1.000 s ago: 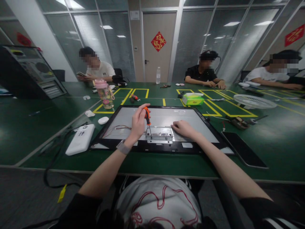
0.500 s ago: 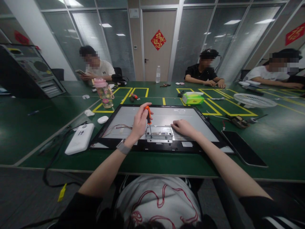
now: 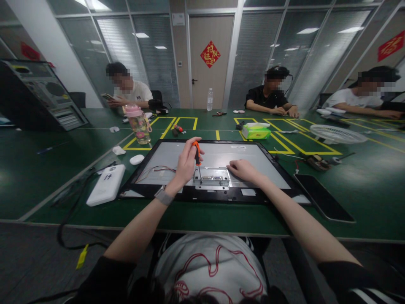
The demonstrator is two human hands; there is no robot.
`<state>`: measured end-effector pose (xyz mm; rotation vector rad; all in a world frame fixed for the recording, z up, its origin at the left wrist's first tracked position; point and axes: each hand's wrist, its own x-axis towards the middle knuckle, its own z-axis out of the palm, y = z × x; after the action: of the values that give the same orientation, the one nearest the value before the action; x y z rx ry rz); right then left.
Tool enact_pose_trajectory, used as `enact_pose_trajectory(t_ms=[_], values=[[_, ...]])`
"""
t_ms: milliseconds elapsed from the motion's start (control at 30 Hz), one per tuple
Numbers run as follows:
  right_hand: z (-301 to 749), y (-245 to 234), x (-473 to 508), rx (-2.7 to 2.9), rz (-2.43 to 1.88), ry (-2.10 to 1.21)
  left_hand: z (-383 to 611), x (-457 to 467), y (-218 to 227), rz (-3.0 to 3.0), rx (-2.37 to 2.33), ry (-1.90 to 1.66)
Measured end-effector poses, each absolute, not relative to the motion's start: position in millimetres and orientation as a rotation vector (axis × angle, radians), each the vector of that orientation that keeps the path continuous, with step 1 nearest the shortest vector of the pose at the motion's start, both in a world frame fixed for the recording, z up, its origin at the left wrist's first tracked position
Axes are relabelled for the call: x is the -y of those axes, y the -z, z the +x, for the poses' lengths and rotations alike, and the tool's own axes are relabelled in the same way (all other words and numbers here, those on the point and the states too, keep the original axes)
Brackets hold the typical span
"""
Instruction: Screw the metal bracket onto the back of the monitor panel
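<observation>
One panel [image 3: 262, 162], grey with a black frame, flat on the green table [image 3: 202, 219] before the seated person. One bracket [image 3: 211, 179], metal, on the panel at its near edge, about midway along. One screwdriver [image 3: 196, 153], orange and black, nearly upright, shaft down to the bracket's left end; whether its tip sits in a screw is too small to tell. Left hand [image 3: 184, 164]: fingers closed round the screwdriver's handle; a watch [image 3: 163, 196] at the wrist. Right hand [image 3: 243, 169]: fingers loosely curled by the bracket's far right corner; whether they grip anything, I cannot tell. Thin wires [image 3: 163, 169], on the panel, left of the left hand. One phone [image 3: 324, 197], dark screen up, just beside the panel, right. One white pack [image 3: 106, 185], near the panel, left. One pink-lidded cup [image 3: 138, 126], beyond the panel's far left corner. One green tissue pack [image 3: 257, 131], beyond its far edge.
</observation>
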<state>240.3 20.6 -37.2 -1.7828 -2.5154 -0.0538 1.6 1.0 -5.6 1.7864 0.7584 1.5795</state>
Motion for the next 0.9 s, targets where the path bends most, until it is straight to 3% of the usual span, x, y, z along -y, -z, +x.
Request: enact_pose_trajectory(t_ms=[900], values=[[240.1,36.5,-19.8,2.513,-1.764,0.047,1.4,-0.5,4.8,1.798,-0.754,-1.533]])
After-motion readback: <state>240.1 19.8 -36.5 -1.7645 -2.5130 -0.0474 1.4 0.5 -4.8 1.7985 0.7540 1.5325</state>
